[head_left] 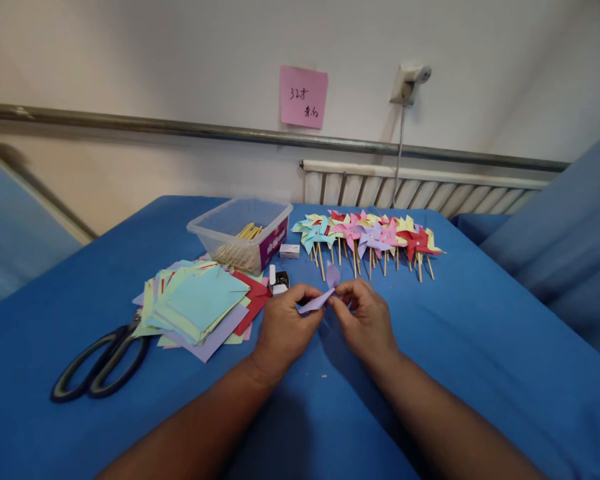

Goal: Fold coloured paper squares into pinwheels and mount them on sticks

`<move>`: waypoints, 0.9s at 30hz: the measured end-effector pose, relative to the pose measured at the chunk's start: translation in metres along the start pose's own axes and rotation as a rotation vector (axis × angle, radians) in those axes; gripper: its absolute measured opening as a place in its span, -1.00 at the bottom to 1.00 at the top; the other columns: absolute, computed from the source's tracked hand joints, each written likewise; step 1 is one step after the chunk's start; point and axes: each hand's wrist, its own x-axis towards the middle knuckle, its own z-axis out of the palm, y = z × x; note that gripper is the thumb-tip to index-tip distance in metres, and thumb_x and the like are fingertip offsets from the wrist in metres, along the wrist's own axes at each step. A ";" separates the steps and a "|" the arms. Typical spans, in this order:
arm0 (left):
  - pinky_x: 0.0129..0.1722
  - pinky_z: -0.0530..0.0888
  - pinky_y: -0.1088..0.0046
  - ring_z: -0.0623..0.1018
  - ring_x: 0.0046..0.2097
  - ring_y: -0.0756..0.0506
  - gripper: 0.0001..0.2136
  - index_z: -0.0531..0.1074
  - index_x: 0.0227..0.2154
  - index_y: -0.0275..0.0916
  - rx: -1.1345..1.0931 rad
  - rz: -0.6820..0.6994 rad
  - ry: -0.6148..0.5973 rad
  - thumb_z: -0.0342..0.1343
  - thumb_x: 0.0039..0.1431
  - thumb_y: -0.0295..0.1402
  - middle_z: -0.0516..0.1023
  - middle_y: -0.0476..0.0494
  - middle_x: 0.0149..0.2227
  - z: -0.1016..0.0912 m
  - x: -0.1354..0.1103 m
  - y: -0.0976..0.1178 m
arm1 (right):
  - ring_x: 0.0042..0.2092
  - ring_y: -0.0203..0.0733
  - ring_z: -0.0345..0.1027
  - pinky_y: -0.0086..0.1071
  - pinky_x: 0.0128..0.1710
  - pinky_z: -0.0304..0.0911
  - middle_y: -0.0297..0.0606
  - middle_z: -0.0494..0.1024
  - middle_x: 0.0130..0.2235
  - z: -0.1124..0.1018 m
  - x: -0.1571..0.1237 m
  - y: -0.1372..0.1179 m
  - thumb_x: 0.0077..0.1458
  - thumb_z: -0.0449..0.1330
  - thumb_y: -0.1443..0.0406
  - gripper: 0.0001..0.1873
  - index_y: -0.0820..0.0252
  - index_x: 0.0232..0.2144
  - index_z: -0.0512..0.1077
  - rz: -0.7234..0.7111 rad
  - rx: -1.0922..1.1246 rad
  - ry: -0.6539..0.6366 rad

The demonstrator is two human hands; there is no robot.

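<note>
Between my two hands is a purple paper pinwheel, its blades partly folded in and one blade pointing up. My left hand pinches its left side, thumb and forefinger closed on the paper. From the other side my right hand grips it with thumb and fingertips close to the middle. The fingers hide the pinwheel's centre, so I cannot make out a pin or stick there. Just left of my left hand sits a small open box of dark pins. Beyond my hands lie several finished pinwheels on sticks.
A pile of coloured paper squares lies left, partly over black-handled scissors. Behind it stands a clear plastic tub with wooden sticks. A small white box is beside the tub. Blue cloth covers the table.
</note>
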 end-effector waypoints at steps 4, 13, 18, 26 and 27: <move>-0.45 0.34 0.52 0.44 -0.46 0.00 -0.94 0.49 -0.47 -0.24 -0.110 -0.062 -0.025 0.17 -0.04 -0.39 0.50 0.03 -0.52 -0.001 0.001 0.003 | -0.10 -0.12 0.35 -0.22 -0.10 0.24 -0.20 0.47 -0.11 -0.002 0.005 0.007 -0.07 0.29 0.26 -0.57 0.13 -0.09 0.38 0.039 0.106 0.047; -0.53 0.28 0.54 0.39 -0.52 0.03 -0.80 0.47 -0.46 -0.27 -0.403 -0.270 -0.121 0.29 -0.14 -0.27 0.44 0.04 -0.57 0.002 0.009 -0.006 | -0.49 -0.33 0.22 -0.42 -0.43 0.15 -0.40 0.42 -0.55 0.004 0.006 0.010 -0.11 0.30 0.18 -0.79 0.20 -0.56 0.42 0.410 0.526 -0.178; -0.47 0.36 0.52 0.46 -0.47 -0.01 -0.73 0.49 -0.44 -0.28 -0.621 -0.387 -0.149 0.35 -0.24 -0.28 0.52 -0.02 -0.50 0.007 0.011 -0.009 | -0.49 -0.34 0.23 -0.41 -0.40 0.15 -0.38 0.46 -0.53 0.004 0.007 0.010 -0.17 0.34 0.14 -0.74 0.21 -0.56 0.44 0.501 0.688 -0.182; -0.52 0.33 0.54 0.42 -0.52 0.02 -0.74 0.49 -0.45 -0.31 -0.597 -0.427 -0.122 0.34 -0.24 -0.29 0.50 -0.02 -0.53 0.006 0.013 -0.010 | -0.45 -0.32 0.29 -0.40 -0.37 0.18 -0.34 0.51 -0.47 0.010 0.003 0.016 -0.18 0.37 0.17 -0.75 0.22 -0.49 0.48 0.524 0.760 -0.194; -0.54 0.31 0.54 0.41 -0.53 0.03 -0.74 0.49 -0.46 -0.31 -0.589 -0.423 -0.117 0.34 -0.24 -0.29 0.49 -0.01 -0.55 0.006 0.013 -0.011 | -0.44 -0.31 0.31 -0.40 -0.35 0.18 -0.33 0.53 -0.45 0.011 0.002 0.017 -0.18 0.37 0.19 -0.76 0.22 -0.47 0.49 0.524 0.767 -0.191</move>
